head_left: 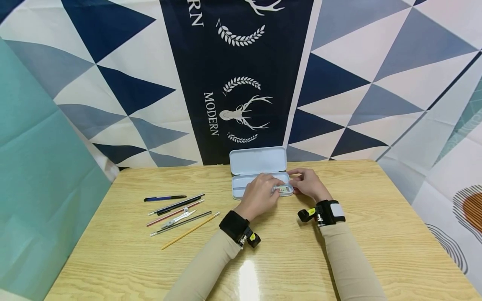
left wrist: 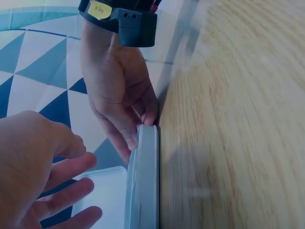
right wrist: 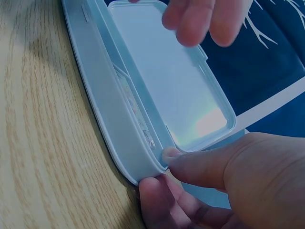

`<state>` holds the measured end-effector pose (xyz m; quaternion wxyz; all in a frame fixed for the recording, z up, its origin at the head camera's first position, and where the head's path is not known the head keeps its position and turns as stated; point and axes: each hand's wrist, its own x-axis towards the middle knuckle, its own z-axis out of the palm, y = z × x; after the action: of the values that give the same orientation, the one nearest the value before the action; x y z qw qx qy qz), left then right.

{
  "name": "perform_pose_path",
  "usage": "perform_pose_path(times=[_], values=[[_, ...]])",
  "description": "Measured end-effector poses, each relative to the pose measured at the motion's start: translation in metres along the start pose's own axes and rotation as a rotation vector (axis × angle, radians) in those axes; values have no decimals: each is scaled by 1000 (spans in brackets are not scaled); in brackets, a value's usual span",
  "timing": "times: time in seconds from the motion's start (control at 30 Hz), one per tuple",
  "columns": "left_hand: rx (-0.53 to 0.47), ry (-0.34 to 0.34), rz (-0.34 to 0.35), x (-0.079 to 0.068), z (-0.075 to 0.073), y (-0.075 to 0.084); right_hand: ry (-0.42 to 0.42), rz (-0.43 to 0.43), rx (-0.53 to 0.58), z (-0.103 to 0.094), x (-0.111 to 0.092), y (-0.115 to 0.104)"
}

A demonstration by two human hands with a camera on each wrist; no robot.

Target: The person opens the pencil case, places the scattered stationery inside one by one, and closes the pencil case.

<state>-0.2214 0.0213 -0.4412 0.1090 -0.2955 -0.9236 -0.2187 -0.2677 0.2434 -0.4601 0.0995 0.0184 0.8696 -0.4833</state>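
A light blue pencil case stands at the back of the table, its lid raised behind it. My left hand is over the tray with loosely spread fingers, which hold nothing in the left wrist view. My right hand grips the case's right end. In the right wrist view its thumb presses on the rim while fingertips lie against the outside of the end wall. A small pale green and clear item lies in the narrow front compartment. The left hand hides part of the tray in the head view.
To the left lie a blue pen, a black pen, a red pencil, a metal compass, a dark pencil and a yellow pencil. A patterned cloth hangs behind the table.
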Motion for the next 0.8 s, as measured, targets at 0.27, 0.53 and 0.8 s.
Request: perform_pose_path(times=[0.27, 0.53, 0.8], values=[[-29, 9, -9, -7, -6, -7, -5, 4, -5, -1, 1, 1], [-28, 9, -14, -14, -16, -18, -6, 8, -1, 0, 0, 1], [-18, -8, -22, -25, -21, -22, -8, 9, 1, 1, -1, 1]])
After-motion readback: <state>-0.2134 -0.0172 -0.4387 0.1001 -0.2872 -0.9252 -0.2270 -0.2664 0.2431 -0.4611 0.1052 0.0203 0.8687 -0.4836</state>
